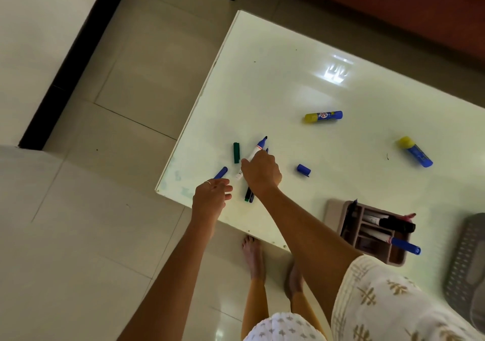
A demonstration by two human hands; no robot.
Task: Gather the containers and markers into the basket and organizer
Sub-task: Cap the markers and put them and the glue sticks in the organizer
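The fingers of the right hand (261, 171) are curled round a bunch of markers (256, 149), uncapped tips fanned outward, apparently collected for one trip to the organizer (374, 233). The left hand (211, 195) is held relaxed above a blue marker (221, 172). Two glue sticks (323, 116) are left lying on the counter (288, 83), well apart.

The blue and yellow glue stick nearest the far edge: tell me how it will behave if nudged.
The glue stick is a round tube lying on its side on the glossy table, so it would probably roll or slide. It looks rigid and small, likely light. Nothing touches it to stop it.
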